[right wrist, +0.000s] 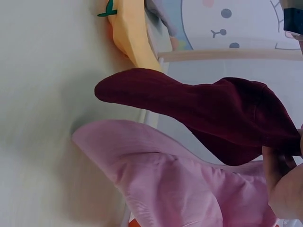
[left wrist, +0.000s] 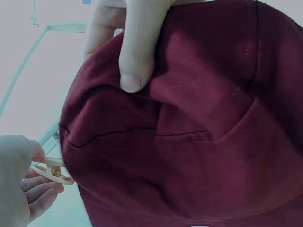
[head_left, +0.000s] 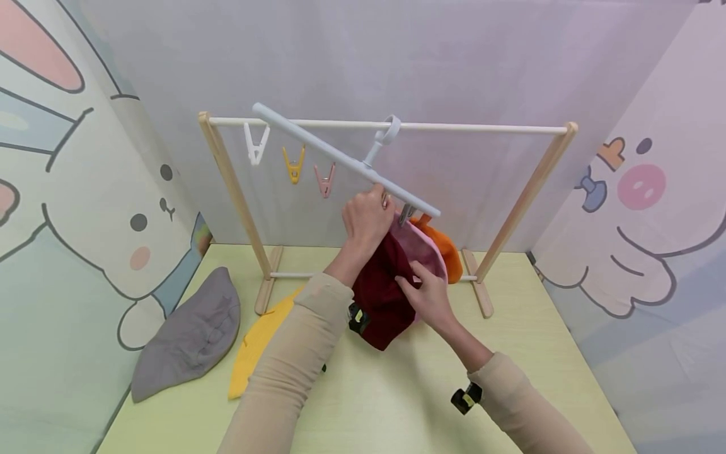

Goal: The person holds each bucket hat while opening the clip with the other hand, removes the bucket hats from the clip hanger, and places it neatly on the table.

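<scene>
My left hand (head_left: 364, 217) is raised at the tilted light-blue hanger (head_left: 320, 146), pinching a cream clip (left wrist: 56, 171) beside the burgundy bucket hat (head_left: 386, 293). My right hand (head_left: 431, 299) holds that hat below, its thumb across the fabric in the left wrist view. Right behind it, a pink hat (right wrist: 161, 189) hangs at a grey clip (head_left: 406, 214). An orange hat (head_left: 450, 258) hangs at an orange clip (head_left: 422, 220) on the hanger's low right end. Pink (head_left: 325, 181), yellow (head_left: 293, 165) and white clips (head_left: 254, 145) dangle from its high left side.
The hanger's hook sits on the white rail (head_left: 482, 128) of a wooden-legged rack (head_left: 232, 189). A grey hat (head_left: 193, 337) and a yellow hat (head_left: 263, 334) lie on the table (head_left: 544, 384) at the left. Cartoon-printed curtains (head_left: 641, 252) close in the sides.
</scene>
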The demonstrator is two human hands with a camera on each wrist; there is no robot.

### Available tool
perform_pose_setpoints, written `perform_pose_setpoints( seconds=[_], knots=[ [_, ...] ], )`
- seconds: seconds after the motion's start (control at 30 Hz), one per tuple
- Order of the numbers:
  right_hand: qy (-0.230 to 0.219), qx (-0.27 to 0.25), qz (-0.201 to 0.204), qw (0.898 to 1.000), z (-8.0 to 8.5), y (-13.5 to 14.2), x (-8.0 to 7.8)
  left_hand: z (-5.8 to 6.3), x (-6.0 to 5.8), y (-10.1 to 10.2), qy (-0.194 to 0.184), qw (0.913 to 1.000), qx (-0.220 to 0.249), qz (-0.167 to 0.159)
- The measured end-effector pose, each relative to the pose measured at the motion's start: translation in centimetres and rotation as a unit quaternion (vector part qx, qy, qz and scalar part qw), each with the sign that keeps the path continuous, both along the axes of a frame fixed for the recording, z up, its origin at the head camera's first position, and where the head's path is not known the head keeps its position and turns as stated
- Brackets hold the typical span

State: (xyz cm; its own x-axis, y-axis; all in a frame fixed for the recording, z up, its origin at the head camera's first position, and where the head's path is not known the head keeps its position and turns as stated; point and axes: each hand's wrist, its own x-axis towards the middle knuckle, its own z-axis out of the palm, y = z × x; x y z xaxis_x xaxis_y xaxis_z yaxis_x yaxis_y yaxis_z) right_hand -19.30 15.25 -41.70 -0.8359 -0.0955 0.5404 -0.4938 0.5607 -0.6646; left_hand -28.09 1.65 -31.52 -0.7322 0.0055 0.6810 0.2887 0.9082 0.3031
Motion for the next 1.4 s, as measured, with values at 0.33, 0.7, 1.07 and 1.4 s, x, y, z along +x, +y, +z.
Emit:
perform_pose_setpoints(
  seconds=[0.33,0.7,1.07,1.4],
  knots=[
    [-0.045,0.003,0.041,0.998,-1.0,-0.1,0.4,-0.2,0.1,0.2,0.003,1.0000,0.006,-0.006],
    [-0.060,-0.007,0.058,0.997,-2.1,-0.6,0.6,-0.3,0.0,0.2,-0.005,0.9999,0.008,-0.008],
    [-0.096,-0.020,0.070,0.993,-2.5,-1.4,1.4,-0.3,0.1,0.4,-0.012,0.9998,0.011,-0.012],
    [-0.138,-0.029,0.070,0.987,-4.7,-1.3,0.9,-0.4,0.1,0.6,-0.027,0.9992,0.023,-0.018]
  ],
)
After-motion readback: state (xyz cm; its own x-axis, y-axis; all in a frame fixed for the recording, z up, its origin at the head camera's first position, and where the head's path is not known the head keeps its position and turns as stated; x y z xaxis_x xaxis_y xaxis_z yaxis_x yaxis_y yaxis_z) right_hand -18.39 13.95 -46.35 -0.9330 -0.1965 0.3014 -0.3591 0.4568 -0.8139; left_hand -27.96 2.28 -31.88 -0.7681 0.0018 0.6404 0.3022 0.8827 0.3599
